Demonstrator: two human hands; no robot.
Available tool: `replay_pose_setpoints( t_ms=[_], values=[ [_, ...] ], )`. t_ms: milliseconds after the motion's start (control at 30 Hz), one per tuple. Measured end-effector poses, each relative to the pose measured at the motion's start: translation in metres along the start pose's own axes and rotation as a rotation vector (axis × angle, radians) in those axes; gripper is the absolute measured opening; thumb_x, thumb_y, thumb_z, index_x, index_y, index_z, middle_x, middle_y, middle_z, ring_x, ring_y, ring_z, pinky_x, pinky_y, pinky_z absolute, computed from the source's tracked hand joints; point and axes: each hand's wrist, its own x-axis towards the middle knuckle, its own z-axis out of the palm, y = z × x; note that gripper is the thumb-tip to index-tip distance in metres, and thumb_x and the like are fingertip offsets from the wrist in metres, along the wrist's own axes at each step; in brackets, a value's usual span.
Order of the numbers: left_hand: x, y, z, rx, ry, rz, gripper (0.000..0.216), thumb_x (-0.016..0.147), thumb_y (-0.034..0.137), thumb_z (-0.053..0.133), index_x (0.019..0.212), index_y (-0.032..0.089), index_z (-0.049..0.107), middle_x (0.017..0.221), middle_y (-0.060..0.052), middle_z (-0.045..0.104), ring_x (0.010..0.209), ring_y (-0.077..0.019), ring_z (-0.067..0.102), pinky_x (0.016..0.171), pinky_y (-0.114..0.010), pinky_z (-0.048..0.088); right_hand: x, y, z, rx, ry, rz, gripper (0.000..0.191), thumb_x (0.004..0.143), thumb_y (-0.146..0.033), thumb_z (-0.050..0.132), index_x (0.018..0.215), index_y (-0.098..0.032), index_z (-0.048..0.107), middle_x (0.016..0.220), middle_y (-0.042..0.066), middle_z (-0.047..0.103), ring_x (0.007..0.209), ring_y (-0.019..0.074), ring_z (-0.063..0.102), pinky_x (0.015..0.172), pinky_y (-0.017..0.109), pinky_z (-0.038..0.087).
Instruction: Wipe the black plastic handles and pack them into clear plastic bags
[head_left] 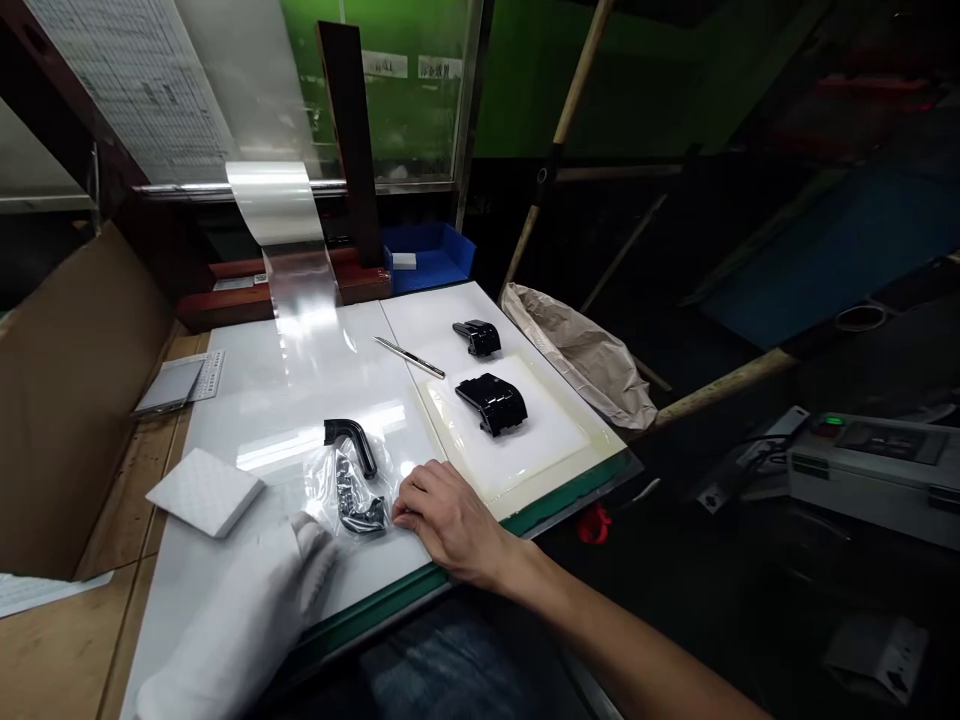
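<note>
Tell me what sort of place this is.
Probably a small-parts packing bench in a factory: glossy black moulded parts lie on a white pad, a clear plastic bag lies nearby, and clear film runs over a metal bar.

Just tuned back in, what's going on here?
A person's white-gloved left hand and bare right hand are at a clear plastic bag of small black parts on a white board. A curved glossy black part lies against the bag. Farther up, a second black part sits on a white pad, with a third beyond it.
</note>
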Motion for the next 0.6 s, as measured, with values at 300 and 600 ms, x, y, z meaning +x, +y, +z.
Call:
replay_pose_setpoints(
  t_ms=[300, 600],
  values=[
    [0.122, -0.029, -0.021, 0.05, -0.1, -0.044, 0.027, 0.091, 0.023, 0.052, 0.108, 0.012, 0.07, 0.109, -0.016, 0.071, 0.088, -0.0291, 0.068, 0.079, -0.04, 0.054, 0.0, 0.005, 0.002, 0.034, 0.01, -0.017, 0.006, 0.1, -0.017, 0.06, 0.095, -0.019, 0.064, 0.096, 0.003, 0.064, 0.091, 0.0181, 0.054, 0.081, 0.032, 0.041],
    [0.129, -0.046, -0.009, 0.0, -0.158, -0.011, 0.022, 0.091, 0.018, 0.048, 0.09, 0.018, 0.07, 0.09, -0.012, 0.069, 0.073, -0.024, 0.065, 0.069, -0.037, 0.05, -0.001, 0.007, 0.002, 0.046, 0.0, -0.008, 0.008, 0.101, -0.021, 0.058, 0.096, -0.02, 0.065, 0.097, 0.004, 0.065, 0.093, 0.0189, 0.056, 0.082, 0.033, 0.042]
  ],
)
